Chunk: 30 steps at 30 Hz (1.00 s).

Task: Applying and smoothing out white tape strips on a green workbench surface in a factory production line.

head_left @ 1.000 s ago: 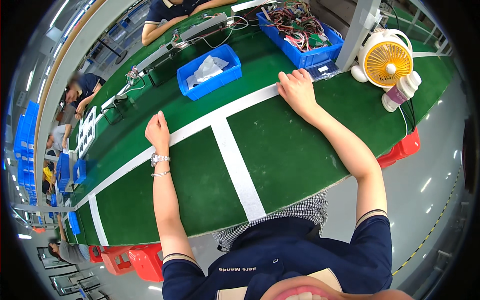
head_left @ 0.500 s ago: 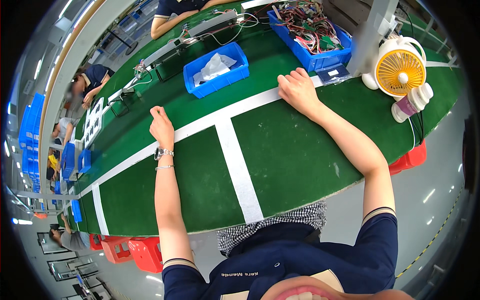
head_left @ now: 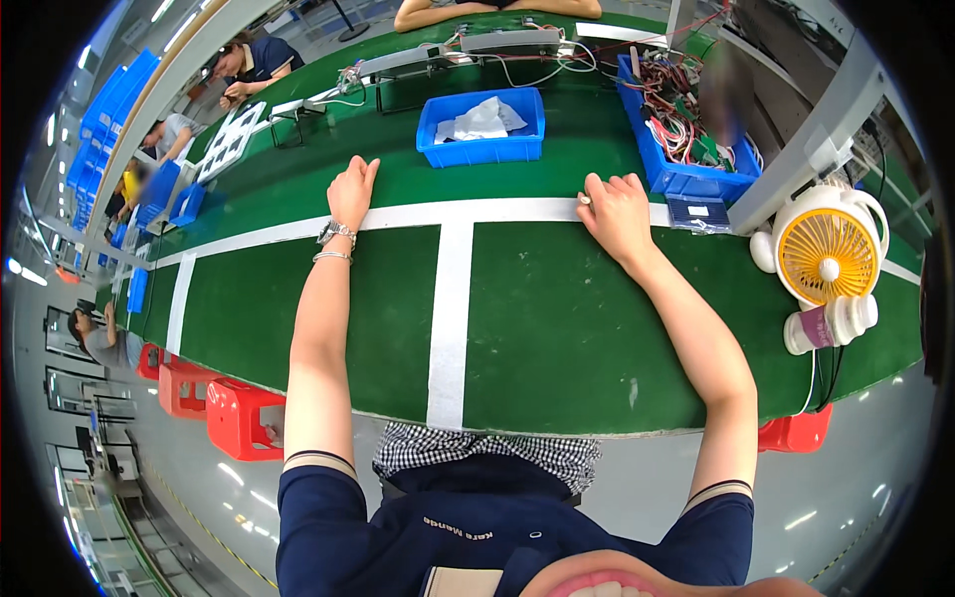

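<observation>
Tray [head_left: 480, 152] is behind and kinda between the left hand [head_left: 350, 195] and right hand [head_left: 619, 216]. Wire bin [head_left: 701, 183] sits to its right, then a fan [head_left: 829, 257], bottle [head_left: 831, 324] just in front.

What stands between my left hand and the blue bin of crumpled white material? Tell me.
Nothing visible: only green tabletop shows between your left hand and the blue bin, ahead and to its right.
</observation>
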Each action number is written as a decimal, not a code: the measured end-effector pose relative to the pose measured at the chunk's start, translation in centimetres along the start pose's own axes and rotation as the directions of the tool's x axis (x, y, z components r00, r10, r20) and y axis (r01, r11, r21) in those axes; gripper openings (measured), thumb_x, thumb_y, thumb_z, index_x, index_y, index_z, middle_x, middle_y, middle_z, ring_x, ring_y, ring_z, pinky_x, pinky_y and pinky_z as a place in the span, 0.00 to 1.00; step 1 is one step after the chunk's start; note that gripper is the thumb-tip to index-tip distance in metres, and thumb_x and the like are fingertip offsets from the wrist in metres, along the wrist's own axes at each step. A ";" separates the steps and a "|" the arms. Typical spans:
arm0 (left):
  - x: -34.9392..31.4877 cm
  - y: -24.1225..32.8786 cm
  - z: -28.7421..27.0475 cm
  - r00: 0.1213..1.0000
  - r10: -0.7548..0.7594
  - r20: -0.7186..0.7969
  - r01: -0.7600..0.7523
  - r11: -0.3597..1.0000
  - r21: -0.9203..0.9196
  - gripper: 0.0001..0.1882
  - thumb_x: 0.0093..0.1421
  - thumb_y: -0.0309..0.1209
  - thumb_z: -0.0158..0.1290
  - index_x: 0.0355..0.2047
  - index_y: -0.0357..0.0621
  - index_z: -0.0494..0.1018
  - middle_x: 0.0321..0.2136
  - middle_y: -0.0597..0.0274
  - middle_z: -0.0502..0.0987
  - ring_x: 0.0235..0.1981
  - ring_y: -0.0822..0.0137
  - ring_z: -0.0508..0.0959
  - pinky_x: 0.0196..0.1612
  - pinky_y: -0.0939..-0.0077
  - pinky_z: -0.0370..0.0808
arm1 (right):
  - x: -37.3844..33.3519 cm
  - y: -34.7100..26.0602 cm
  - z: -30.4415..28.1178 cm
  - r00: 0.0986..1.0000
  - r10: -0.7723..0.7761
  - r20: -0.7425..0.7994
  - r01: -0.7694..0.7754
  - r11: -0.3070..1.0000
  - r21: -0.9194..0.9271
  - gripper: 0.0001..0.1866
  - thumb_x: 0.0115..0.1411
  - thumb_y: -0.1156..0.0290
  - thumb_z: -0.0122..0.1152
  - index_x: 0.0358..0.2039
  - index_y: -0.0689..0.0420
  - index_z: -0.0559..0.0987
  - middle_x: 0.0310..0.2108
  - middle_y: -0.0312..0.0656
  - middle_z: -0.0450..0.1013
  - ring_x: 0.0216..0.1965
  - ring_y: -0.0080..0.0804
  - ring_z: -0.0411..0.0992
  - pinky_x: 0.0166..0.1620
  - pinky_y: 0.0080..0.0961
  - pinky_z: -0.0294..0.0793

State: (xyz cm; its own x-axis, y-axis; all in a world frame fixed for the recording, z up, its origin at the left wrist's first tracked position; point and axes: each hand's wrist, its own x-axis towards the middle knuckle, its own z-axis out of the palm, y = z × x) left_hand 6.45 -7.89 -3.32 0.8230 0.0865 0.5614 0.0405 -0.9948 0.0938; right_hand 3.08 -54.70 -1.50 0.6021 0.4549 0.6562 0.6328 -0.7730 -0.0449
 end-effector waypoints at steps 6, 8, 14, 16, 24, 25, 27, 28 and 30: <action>-0.2 0.8 -0.9 0.997 -0.072 -0.006 0.073 0.995 0.061 0.31 0.66 0.55 0.50 0.16 0.44 0.67 0.14 0.53 0.74 0.20 0.46 0.77 0.22 0.53 0.71 | 0.0 0.3 -0.3 0.998 0.051 -0.036 -0.046 0.992 0.121 0.10 0.60 0.66 0.63 0.26 0.55 0.73 0.16 0.39 0.72 0.22 0.39 0.70 0.37 0.36 0.64; -0.3 1.2 -1.1 0.996 -0.056 -0.072 0.060 0.997 0.057 0.32 0.65 0.56 0.51 0.14 0.44 0.66 0.13 0.53 0.73 0.19 0.46 0.76 0.22 0.54 0.70 | 0.2 0.2 -0.4 0.998 0.049 -0.045 -0.043 0.990 0.137 0.10 0.60 0.66 0.63 0.26 0.55 0.74 0.16 0.39 0.72 0.22 0.39 0.70 0.37 0.36 0.64; -0.5 1.2 -1.4 0.997 -0.073 -0.005 0.073 0.993 0.090 0.29 0.65 0.55 0.52 0.17 0.46 0.72 0.14 0.55 0.75 0.20 0.47 0.77 0.23 0.54 0.71 | 0.3 0.4 0.0 0.995 0.074 -0.059 -0.065 0.986 0.155 0.10 0.60 0.65 0.63 0.26 0.55 0.75 0.17 0.40 0.72 0.22 0.39 0.71 0.38 0.36 0.65; -0.5 1.2 -1.2 0.997 -0.079 -0.019 0.080 0.995 0.065 0.26 0.66 0.55 0.51 0.21 0.47 0.75 0.16 0.55 0.77 0.21 0.48 0.79 0.24 0.54 0.73 | 0.2 0.4 0.1 0.994 0.092 -0.055 -0.083 0.985 0.154 0.10 0.60 0.66 0.63 0.26 0.55 0.75 0.17 0.40 0.72 0.22 0.39 0.71 0.38 0.36 0.65; -0.9 1.3 -1.2 0.997 -0.048 0.060 0.043 0.996 0.084 0.19 0.69 0.45 0.48 0.30 0.47 0.81 0.23 0.50 0.80 0.26 0.46 0.81 0.30 0.52 0.77 | 0.1 0.4 0.1 0.994 0.092 -0.054 -0.081 0.981 0.178 0.09 0.59 0.67 0.64 0.27 0.56 0.75 0.16 0.41 0.71 0.23 0.41 0.70 0.38 0.36 0.66; -0.9 1.4 -1.2 0.997 -0.037 0.062 0.032 0.996 0.080 0.19 0.68 0.45 0.49 0.29 0.47 0.81 0.22 0.50 0.80 0.26 0.46 0.81 0.30 0.52 0.77 | 0.0 0.5 0.1 0.994 0.100 -0.042 -0.092 0.981 0.169 0.09 0.59 0.67 0.64 0.27 0.55 0.75 0.16 0.41 0.71 0.23 0.41 0.70 0.39 0.37 0.66; -0.8 1.5 -1.4 0.998 -0.013 0.064 0.008 0.997 0.080 0.19 0.68 0.44 0.49 0.28 0.47 0.81 0.22 0.50 0.80 0.26 0.46 0.80 0.29 0.52 0.77 | 0.2 0.5 0.0 0.993 0.118 -0.019 -0.113 0.981 0.157 0.09 0.59 0.67 0.64 0.27 0.55 0.75 0.16 0.41 0.71 0.23 0.41 0.70 0.39 0.37 0.66; -0.8 1.8 -1.5 0.999 0.007 0.046 -0.010 0.998 0.061 0.19 0.68 0.43 0.50 0.26 0.46 0.81 0.23 0.49 0.80 0.26 0.46 0.81 0.29 0.52 0.77 | 0.2 0.4 0.0 0.994 0.113 -0.015 -0.109 0.981 0.162 0.08 0.59 0.67 0.64 0.27 0.55 0.74 0.17 0.41 0.71 0.23 0.41 0.70 0.40 0.37 0.66; -1.0 1.8 -1.7 0.996 0.037 0.076 -0.044 0.995 0.091 0.18 0.67 0.43 0.50 0.28 0.47 0.82 0.23 0.49 0.80 0.26 0.47 0.81 0.29 0.53 0.77 | 0.3 0.4 -0.1 0.995 0.104 -0.010 -0.101 0.980 0.171 0.08 0.59 0.68 0.63 0.27 0.55 0.74 0.17 0.41 0.71 0.24 0.40 0.70 0.41 0.37 0.66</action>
State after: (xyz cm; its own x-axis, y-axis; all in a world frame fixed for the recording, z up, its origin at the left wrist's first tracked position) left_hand 4.77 -9.70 -2.30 0.8644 0.0455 0.5008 0.0560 -0.9984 -0.0059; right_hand 3.44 -54.93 -1.23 0.6599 0.3676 0.6553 0.6427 -0.7279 -0.2389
